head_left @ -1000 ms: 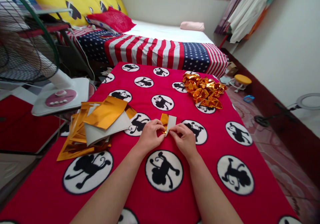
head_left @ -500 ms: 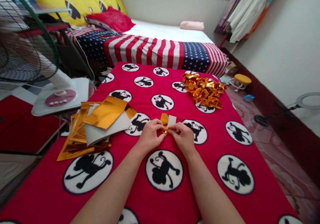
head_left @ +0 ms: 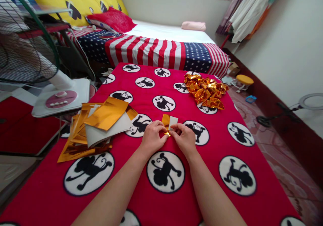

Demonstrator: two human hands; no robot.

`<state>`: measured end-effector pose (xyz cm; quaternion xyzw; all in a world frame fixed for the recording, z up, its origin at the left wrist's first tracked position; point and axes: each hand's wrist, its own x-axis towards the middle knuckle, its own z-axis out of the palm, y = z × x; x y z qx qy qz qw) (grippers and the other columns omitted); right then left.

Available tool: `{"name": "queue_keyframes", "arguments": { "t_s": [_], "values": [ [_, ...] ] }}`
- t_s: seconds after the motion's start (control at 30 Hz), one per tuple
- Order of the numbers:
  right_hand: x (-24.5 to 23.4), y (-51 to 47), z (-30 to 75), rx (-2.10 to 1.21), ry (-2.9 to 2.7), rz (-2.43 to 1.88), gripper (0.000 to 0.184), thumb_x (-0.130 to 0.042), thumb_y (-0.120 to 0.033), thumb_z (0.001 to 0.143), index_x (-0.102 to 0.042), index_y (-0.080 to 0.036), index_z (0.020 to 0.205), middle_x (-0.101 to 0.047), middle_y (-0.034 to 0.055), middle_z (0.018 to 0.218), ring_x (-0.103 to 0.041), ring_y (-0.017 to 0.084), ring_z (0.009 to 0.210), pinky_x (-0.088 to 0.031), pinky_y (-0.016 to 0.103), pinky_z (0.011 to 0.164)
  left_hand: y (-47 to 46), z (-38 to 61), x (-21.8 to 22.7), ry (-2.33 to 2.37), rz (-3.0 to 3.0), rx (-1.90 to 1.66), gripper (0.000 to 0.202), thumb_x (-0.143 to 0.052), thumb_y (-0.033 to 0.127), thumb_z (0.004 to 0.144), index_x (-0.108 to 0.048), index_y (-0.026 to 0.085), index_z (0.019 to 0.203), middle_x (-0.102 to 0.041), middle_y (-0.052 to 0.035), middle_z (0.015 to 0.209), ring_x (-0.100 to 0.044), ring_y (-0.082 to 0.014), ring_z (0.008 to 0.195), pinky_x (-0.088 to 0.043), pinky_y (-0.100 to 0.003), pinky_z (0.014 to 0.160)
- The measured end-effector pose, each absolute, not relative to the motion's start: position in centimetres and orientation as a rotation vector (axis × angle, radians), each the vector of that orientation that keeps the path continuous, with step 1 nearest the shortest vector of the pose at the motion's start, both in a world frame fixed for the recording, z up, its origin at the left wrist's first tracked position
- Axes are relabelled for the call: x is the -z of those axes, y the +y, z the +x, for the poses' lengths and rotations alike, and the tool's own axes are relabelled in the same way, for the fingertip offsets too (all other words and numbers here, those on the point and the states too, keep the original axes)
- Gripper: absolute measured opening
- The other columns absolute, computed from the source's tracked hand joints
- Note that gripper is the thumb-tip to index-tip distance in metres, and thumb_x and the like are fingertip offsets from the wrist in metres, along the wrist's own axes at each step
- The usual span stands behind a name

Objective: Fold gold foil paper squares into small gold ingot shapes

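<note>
A small piece of gold foil paper (head_left: 166, 119) with a pale grey back lies partly folded at the middle of the red cloth. My left hand (head_left: 153, 137) pinches its near left edge between thumb and fingers. From the other side, my right hand (head_left: 183, 137) pinches the same paper near its lower right. A shiny creased bit of gold shows between the fingertips; the fingers hide the rest. To the left lies a loose stack of gold paper sheets (head_left: 107, 113). Folded gold foil pieces (head_left: 205, 88) form a heap at the far right.
The table is covered by a red cloth (head_left: 202, 172) with monkey prints. A standing fan (head_left: 62, 88) is close by on the left. Beyond the table is a bed (head_left: 161, 51). On the right floor stand a yellow stool (head_left: 244, 79) and a ring light (head_left: 311, 101).
My fingertips have shifted slightly on the foil paper, and a little more of the shiny crease shows. The stack and the heap stay as they were.
</note>
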<state>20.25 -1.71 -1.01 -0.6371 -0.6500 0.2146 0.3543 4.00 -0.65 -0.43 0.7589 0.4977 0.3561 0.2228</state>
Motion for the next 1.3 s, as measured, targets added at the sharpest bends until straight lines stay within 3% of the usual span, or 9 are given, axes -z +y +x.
{"name": "queue_keyframes", "arguments": {
  "t_s": [0.33, 0.7, 0.87, 1.07, 1.2, 1.3],
  "values": [
    [0.7, -1.1, 20.2, -0.602, -1.688, -1.794, 0.016, -0.068, -0.029, 0.073, -0.068, -0.024, 0.089, -0.069, -0.0037, 0.075, -0.060, 0.013, 0.064, -0.039, 0.023, 0.058, -0.7, 4.0, 0.5, 1.371, 2.115, -0.967, 0.006, -0.072, 0.017, 0.072, -0.068, 0.020, 0.076, -0.062, -0.0035, 0.091, -0.060, -0.0198, 0.090, -0.048, -0.035, 0.085],
    [-1.5, 0.7, 19.5, -0.632, -1.728, -2.091, 0.014, -0.073, -0.036, 0.067, -0.067, -0.026, 0.074, -0.070, -0.0053, 0.067, -0.063, 0.014, 0.066, -0.032, 0.024, 0.055, -0.8, 3.9, 0.4, 1.365, 2.151, -0.925, 0.013, -0.071, 0.020, 0.074, -0.073, 0.024, 0.087, -0.062, -0.0030, 0.093, -0.058, -0.0201, 0.092, -0.046, -0.036, 0.085],
    [-0.7, 0.0, 19.9, -0.577, -1.669, -1.999, 0.008, -0.066, -0.030, 0.072, -0.066, -0.025, 0.078, -0.068, -0.0043, 0.071, -0.061, 0.014, 0.066, -0.035, 0.024, 0.059, -0.7, 3.9, 0.7, 1.367, 2.155, -0.936, 0.013, -0.070, 0.021, 0.076, -0.075, 0.025, 0.087, -0.062, -0.0033, 0.092, -0.058, -0.0200, 0.092, -0.046, -0.035, 0.084],
    [-0.4, -0.8, 20.8, -0.673, -1.698, -1.771, 0.018, -0.070, -0.028, 0.066, -0.064, -0.019, 0.081, -0.062, -0.0017, 0.077, -0.055, 0.012, 0.062, -0.038, 0.024, 0.057, -0.8, 3.9, 0.4, 1.370, 2.154, -0.933, 0.011, -0.069, 0.021, 0.076, -0.075, 0.023, 0.086, -0.062, -0.0034, 0.091, -0.059, -0.0196, 0.091, -0.046, -0.035, 0.084],
    [0.0, -0.5, 20.8, -0.607, -1.684, -1.768, 0.009, -0.063, -0.018, 0.066, -0.061, -0.019, 0.074, -0.058, -0.0019, 0.073, -0.052, 0.012, 0.061, -0.036, 0.024, 0.058, -0.7, 3.9, 0.6, 1.362, 2.153, -0.936, 0.011, -0.070, 0.022, 0.076, -0.075, 0.024, 0.085, -0.062, -0.0034, 0.091, -0.059, -0.0196, 0.091, -0.047, -0.035, 0.083],
    [0.2, -0.2, 20.8, -0.589, -1.652, -1.769, 0.012, -0.055, -0.010, 0.064, -0.059, -0.019, 0.070, -0.057, -0.0016, 0.069, -0.051, 0.013, 0.061, -0.037, 0.025, 0.059, -0.7, 3.9, 0.8, 1.365, 2.152, -0.937, 0.010, -0.070, 0.022, 0.076, -0.075, 0.024, 0.085, -0.061, -0.0032, 0.090, -0.059, -0.0194, 0.091, -0.047, -0.035, 0.084]
  ]
}}
